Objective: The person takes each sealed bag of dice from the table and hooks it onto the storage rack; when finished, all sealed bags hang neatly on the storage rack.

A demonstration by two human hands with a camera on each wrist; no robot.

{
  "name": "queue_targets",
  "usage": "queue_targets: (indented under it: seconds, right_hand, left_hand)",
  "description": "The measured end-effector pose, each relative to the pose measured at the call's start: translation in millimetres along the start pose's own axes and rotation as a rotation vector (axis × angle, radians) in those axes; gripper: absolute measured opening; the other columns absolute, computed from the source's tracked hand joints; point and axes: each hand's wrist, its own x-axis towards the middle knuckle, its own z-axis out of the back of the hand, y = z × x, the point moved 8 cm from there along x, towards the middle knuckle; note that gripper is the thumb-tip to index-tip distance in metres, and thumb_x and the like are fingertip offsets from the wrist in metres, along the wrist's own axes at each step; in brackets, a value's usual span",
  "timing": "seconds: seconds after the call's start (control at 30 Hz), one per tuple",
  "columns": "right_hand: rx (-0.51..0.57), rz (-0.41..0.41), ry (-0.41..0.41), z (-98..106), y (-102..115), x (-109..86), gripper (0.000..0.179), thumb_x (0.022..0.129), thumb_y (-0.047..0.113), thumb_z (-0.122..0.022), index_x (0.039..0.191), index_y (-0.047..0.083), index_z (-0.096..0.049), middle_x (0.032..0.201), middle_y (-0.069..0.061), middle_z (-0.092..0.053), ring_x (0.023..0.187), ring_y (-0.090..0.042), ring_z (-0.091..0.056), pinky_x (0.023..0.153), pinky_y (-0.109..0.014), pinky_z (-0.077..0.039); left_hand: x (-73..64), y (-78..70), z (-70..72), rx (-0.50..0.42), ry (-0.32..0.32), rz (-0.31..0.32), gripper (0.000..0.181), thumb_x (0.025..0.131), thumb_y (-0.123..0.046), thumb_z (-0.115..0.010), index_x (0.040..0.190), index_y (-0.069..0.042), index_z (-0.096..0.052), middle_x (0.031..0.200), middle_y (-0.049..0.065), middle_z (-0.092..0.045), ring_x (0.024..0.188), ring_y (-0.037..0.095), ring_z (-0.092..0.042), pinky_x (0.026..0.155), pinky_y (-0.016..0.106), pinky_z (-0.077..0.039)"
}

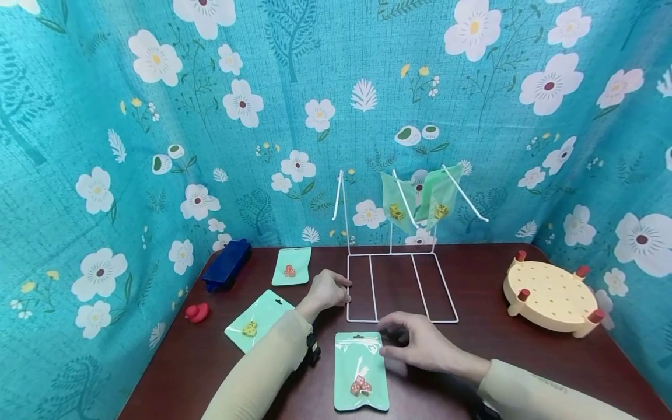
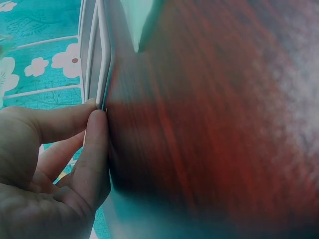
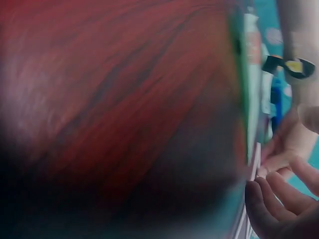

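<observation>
Curtained-off tabletop corner seen; home or studio cannot be told. Teal floral cloth [image 1: 325, 151] is hung behind and on both sides of the white wire rack [image 1: 391, 254], room beyond hidden. Dark wood-look table [image 1: 483, 291] is set under the rack. A small shop-display look is given by green pouches [image 1: 343, 361] hung on the rack and laid in front and to its left. Red toy duck [image 1: 197, 313] placed far left of rack; cream perforated stand [image 1: 548, 294], right.
</observation>
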Motion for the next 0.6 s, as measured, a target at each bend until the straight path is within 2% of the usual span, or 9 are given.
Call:
queue_targets:
  seconds: [0.17, 0.37, 0.47, 0.6]
  right_hand:
    - [-0.155, 0.049, 0.055, -11, -1, 6.4, 0.040, 0.089, 0.031, -0.095, 0.122, 0.014, -0.080, 0.105, 0.000, -0.079, 0.093, -0.012, -0.069, 0.082, -0.027, -0.058]
    - [-0.368, 0.062, 0.040, -20, 2, 12.8, 0.051, 0.077, 0.036, -0.101, 0.120, 0.019, -0.081, 0.118, 0.005, -0.080, 0.106, -0.013, -0.070, 0.090, -0.035, -0.057]
    - [-0.411, 0.052, 0.044, -24, 3, 13.8, 0.056, 0.074, 0.035, -0.103, 0.123, 0.020, -0.081, 0.119, 0.006, -0.079, 0.107, -0.014, -0.068, 0.091, -0.038, -0.057]
    - [-0.408, 0.055, 0.049, -26, 6, 16.6, 0.061, 0.071, 0.032, -0.104, 0.126, 0.020, -0.082, 0.113, 0.006, -0.080, 0.102, -0.014, -0.067, 0.087, -0.035, -0.055]
  left_hand:
    - [-0.1, -0.4, -0.7, 0.014, -0.010, -0.002, 0.031, 0.093, 0.002, -0.085, 0.122, -0.007, -0.087, 0.081, 0.005, -0.078, 0.070, 0.015, -0.080, 0.070, 0.034, -0.070]
    - [1.0, 0.7, -3.2, -0.001, -0.007, 0.001, 0.031, 0.093, 0.003, -0.084, 0.123, -0.007, -0.087, 0.082, 0.006, -0.078, 0.071, 0.016, -0.080, 0.069, 0.034, -0.070]
    - [0.7, 0.6, -2.6, -0.011, -0.004, 0.000, 0.031, 0.093, 0.003, -0.084, 0.123, -0.007, -0.086, 0.082, 0.006, -0.078, 0.071, 0.016, -0.080, 0.069, 0.034, -0.070]
    - [1.3, 1.7, -1.6, -0.012, -0.004, 0.000, 0.032, 0.092, 0.003, -0.085, 0.123, -0.007, -0.086, 0.082, 0.006, -0.079, 0.071, 0.015, -0.080, 0.068, 0.034, -0.070]
